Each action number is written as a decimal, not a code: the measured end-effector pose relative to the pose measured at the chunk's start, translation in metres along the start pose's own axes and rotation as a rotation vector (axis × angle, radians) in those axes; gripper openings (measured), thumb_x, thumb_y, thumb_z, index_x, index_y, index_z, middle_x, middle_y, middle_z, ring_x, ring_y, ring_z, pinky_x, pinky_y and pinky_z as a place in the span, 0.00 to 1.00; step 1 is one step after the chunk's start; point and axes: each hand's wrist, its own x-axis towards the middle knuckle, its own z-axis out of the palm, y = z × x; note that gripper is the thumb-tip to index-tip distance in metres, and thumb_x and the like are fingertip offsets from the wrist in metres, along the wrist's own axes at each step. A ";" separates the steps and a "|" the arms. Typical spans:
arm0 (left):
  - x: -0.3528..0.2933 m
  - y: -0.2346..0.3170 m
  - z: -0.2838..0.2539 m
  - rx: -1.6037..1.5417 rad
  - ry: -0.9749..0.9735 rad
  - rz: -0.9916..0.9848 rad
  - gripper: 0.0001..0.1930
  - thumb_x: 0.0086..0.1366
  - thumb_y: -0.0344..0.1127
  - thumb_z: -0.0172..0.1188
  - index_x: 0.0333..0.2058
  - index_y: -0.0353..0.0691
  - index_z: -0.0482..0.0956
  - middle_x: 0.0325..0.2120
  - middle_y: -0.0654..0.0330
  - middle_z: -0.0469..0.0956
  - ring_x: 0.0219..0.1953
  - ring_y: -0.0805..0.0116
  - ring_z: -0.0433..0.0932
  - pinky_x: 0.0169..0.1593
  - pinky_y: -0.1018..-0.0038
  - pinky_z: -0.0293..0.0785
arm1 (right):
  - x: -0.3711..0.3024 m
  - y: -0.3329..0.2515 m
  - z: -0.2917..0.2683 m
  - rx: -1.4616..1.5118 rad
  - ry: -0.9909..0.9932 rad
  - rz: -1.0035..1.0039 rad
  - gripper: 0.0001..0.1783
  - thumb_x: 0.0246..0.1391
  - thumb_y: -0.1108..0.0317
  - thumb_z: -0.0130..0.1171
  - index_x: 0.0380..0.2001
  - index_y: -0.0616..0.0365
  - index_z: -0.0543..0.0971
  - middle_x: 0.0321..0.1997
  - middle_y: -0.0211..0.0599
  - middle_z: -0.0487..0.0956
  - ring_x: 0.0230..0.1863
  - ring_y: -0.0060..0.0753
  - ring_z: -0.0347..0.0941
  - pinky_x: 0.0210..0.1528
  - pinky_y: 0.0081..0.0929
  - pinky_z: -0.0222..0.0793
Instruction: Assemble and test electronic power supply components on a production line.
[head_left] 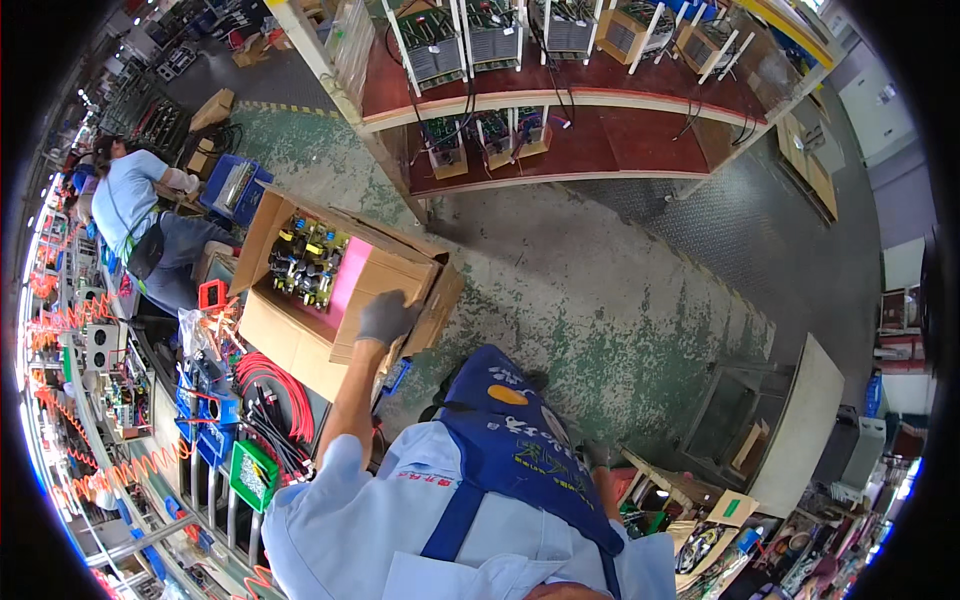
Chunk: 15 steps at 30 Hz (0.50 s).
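Blue apron [525,420]: lower middle of the frame, over the wearer's light-blue shirt [350,530].
Right hand: out of sight, its state impossible to tell; a bare right forearm [604,490] shows beside the apron.
Green bin [238,474]: lower left, holding small pale parts.
Red cables [285,395]: looped, left of centre, beside black cables [268,428].
Left hand [387,318]: grey-gloved, left of centre, touching a carton flap [385,275], fingers bent together; whether they clamp it I cannot tell.
Carton [290,335]: open, left of centre, tilted in the frame.
Circuit boards [308,262]: inside the carton, next to a pink sheet [347,275].
Co-worker [128,200]: upper left, leaning near a blue crate [250,207].
Rack [630,140]: top of the frame, reddish shelves carrying further board assemblies [487,40].
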 end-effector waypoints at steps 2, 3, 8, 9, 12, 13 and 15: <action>0.004 0.047 0.009 -0.105 -0.037 0.043 0.26 0.62 0.58 0.56 0.40 0.38 0.81 0.39 0.44 0.82 0.44 0.45 0.81 0.49 0.54 0.76 | 0.008 -0.006 -0.010 0.088 0.007 0.055 0.13 0.56 0.60 0.56 0.35 0.59 0.78 0.24 0.43 0.79 0.18 0.37 0.76 0.18 0.37 0.73; 0.010 0.066 0.010 -0.156 -0.018 0.098 0.26 0.62 0.58 0.56 0.41 0.38 0.81 0.40 0.44 0.82 0.45 0.44 0.80 0.50 0.54 0.75 | 0.018 -0.016 -0.016 0.093 0.012 0.085 0.13 0.55 0.61 0.55 0.35 0.59 0.77 0.24 0.44 0.79 0.17 0.37 0.76 0.18 0.37 0.72; 0.056 0.127 0.001 -0.258 -0.032 0.256 0.24 0.62 0.54 0.58 0.44 0.38 0.81 0.40 0.44 0.82 0.46 0.43 0.80 0.50 0.54 0.75 | 0.047 -0.058 -0.033 0.000 0.014 0.027 0.11 0.57 0.67 0.50 0.31 0.61 0.79 0.27 0.45 0.80 0.24 0.39 0.80 0.22 0.35 0.74; 0.073 0.134 -0.003 -0.307 -0.002 0.260 0.23 0.62 0.52 0.59 0.45 0.37 0.81 0.41 0.44 0.82 0.46 0.43 0.80 0.50 0.55 0.75 | 0.049 -0.067 -0.032 -0.047 0.043 0.071 0.11 0.57 0.68 0.49 0.30 0.62 0.79 0.27 0.45 0.81 0.25 0.39 0.81 0.24 0.35 0.74; 0.139 0.135 -0.029 -0.551 0.166 0.275 0.19 0.64 0.44 0.59 0.48 0.36 0.80 0.42 0.44 0.82 0.47 0.45 0.81 0.51 0.59 0.76 | 0.059 -0.105 -0.025 0.038 0.050 0.017 0.11 0.56 0.68 0.50 0.28 0.64 0.78 0.28 0.47 0.80 0.25 0.38 0.80 0.24 0.34 0.75; 0.168 0.128 -0.043 -0.646 0.235 0.283 0.18 0.64 0.40 0.59 0.48 0.36 0.80 0.43 0.44 0.82 0.47 0.47 0.81 0.51 0.61 0.76 | 0.064 -0.124 -0.022 0.039 0.043 -0.041 0.12 0.56 0.66 0.51 0.27 0.64 0.78 0.26 0.45 0.80 0.22 0.37 0.79 0.23 0.34 0.74; 0.233 0.107 -0.083 -0.939 0.550 0.228 0.13 0.64 0.31 0.56 0.46 0.35 0.80 0.40 0.47 0.83 0.44 0.55 0.82 0.49 0.66 0.76 | 0.072 -0.168 -0.011 0.013 0.067 -0.138 0.15 0.55 0.62 0.53 0.25 0.64 0.79 0.24 0.41 0.79 0.17 0.35 0.76 0.20 0.34 0.70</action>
